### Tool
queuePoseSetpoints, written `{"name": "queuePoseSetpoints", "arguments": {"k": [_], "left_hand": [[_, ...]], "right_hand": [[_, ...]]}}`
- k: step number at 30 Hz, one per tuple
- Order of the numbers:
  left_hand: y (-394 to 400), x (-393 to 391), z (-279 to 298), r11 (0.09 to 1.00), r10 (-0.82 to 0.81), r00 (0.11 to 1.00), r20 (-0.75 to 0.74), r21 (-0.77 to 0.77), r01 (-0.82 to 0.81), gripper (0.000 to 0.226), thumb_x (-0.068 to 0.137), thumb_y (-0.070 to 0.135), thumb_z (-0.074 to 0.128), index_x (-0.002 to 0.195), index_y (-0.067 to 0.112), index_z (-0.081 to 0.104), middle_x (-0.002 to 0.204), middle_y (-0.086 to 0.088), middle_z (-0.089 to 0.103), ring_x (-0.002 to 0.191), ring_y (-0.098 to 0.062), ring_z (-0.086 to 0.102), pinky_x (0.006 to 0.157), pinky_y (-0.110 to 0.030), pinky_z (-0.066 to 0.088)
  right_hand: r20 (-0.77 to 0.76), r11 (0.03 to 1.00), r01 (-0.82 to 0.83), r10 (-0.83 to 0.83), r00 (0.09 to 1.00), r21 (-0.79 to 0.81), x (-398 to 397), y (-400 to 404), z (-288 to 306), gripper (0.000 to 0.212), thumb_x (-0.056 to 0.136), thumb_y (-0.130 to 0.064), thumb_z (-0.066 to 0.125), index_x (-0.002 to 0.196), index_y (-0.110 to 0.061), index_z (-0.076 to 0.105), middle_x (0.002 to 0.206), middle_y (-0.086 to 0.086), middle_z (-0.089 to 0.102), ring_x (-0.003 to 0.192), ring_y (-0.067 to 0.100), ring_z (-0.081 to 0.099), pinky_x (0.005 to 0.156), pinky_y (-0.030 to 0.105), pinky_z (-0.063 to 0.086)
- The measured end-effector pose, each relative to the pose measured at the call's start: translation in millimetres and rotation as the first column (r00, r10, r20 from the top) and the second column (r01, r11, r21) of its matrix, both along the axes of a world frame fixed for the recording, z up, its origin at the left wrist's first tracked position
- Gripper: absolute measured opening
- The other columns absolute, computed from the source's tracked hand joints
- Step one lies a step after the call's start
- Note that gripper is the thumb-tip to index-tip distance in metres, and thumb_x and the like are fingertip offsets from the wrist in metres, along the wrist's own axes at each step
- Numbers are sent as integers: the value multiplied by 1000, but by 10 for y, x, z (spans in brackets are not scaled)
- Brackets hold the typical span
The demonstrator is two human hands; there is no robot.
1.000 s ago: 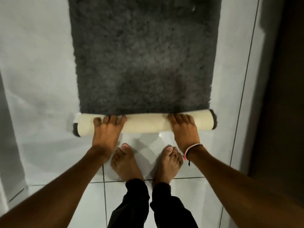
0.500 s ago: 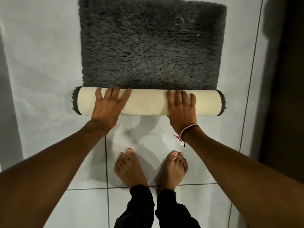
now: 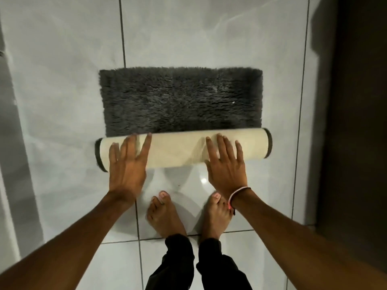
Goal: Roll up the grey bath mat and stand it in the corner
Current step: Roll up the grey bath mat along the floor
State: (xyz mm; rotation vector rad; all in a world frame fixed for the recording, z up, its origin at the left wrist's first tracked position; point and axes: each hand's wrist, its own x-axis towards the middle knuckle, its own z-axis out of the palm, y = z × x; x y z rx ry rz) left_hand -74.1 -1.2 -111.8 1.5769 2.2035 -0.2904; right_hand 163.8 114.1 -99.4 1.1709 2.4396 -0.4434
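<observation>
The grey bath mat (image 3: pixel 181 99) lies on the white tiled floor, its near part wound into a roll (image 3: pixel 178 150) that shows the cream underside. A short flat strip of shaggy grey pile stretches beyond the roll. My left hand (image 3: pixel 127 164) lies flat on the roll's left part, fingers spread. My right hand (image 3: pixel 226 162), with a pink band at the wrist, presses flat on the right part, fingers apart. Neither hand wraps around the roll.
My bare feet (image 3: pixel 165 214) stand on the tiles just behind the roll. A dark wall or door (image 3: pixel 356 122) runs along the right side. A pale edge (image 3: pixel 8 164) borders the floor on the left.
Both hands have pushed the roll away from my feet. The roll has grown thicker and the flat grey part has become much shorter.
</observation>
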Motion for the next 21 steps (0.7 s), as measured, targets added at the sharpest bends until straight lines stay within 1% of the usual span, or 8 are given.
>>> {"name": "queuePoseSetpoints", "arguments": {"k": [2, 4, 5, 7, 10, 13, 18, 21], "left_hand": [[116, -60, -22, 997, -76, 997, 22, 4, 76, 76, 92, 36, 56, 157, 15, 22, 154, -26, 35, 143, -41, 31, 117, -64, 26], [287, -140, -98, 976, -150, 988, 37, -151, 154, 107, 82, 65, 59, 159, 13, 5, 160, -26, 21, 149, -42, 20, 119, -64, 15], [373, -181, -134, 966, -175, 985, 9, -192, 173, 121, 75, 66, 67, 159, 12, -2, 161, -27, 16, 150, -43, 17, 119, -65, 13], [494, -233, -212, 953, -232, 971, -65, -214, 214, 125, 72, 50, 79, 156, 12, -5, 158, -26, 20, 147, -42, 22, 119, -65, 19], [530, -221, -264, 959, -234, 967, -105, -188, 212, 112, 71, 28, 81, 152, 16, 5, 148, -22, 34, 135, -40, 36, 116, -63, 27], [326, -95, -135, 964, -153, 988, 2, -217, 150, 99, 78, 22, 73, 155, 21, 10, 151, -19, 34, 138, -38, 34, 120, -62, 19], [-68, 134, 68, 885, -106, 977, 183, -431, 177, 86, 87, 26, 63, 156, 29, 13, 155, -7, 36, 141, -30, 35, 122, -54, 18], [-61, 73, 116, 924, -52, 983, 178, -365, 115, 94, 82, 17, 71, 157, 28, 16, 155, -11, 37, 146, -31, 31, 123, -61, 7]], "right_hand": [[31, 999, -36, 37, 999, -32, -84, 137, -48, 100, 88, -58, 62, 161, -11, 13, 167, 27, 14, 154, 43, 15, 122, 67, 16], [139, 995, -95, 99, 985, -34, -191, 299, -157, 124, 76, -64, 74, 161, -9, 3, 166, 30, 8, 154, 46, 10, 120, 70, 16], [186, 993, -113, 115, 976, -17, -251, 373, -201, 127, 74, -60, 79, 161, -8, 3, 165, 32, 10, 153, 48, 12, 119, 71, 18], [209, 993, -110, 100, 973, 34, -361, 470, -284, 113, 77, -42, 82, 158, -7, 11, 159, 33, 24, 147, 49, 24, 116, 72, 23], [187, 985, -89, 60, 980, 148, -440, 478, -370, 84, 81, -18, 74, 149, -9, 28, 142, 27, 45, 129, 46, 44, 110, 70, 33], [186, 993, -71, 53, 981, 94, -297, 260, -254, 77, 86, -19, 70, 150, -11, 27, 142, 24, 45, 129, 45, 44, 112, 68, 31], [247, 975, -12, 68, 967, -220, -97, -99, 6, 81, 89, -22, 70, 154, -20, 23, 151, 15, 41, 140, 37, 36, 121, 63, 19], [245, 979, 114, -71, 967, -169, -30, -81, 126, 91, 88, -36, 73, 159, -22, 19, 161, 16, 31, 150, 35, 26, 125, 62, 9]]}}
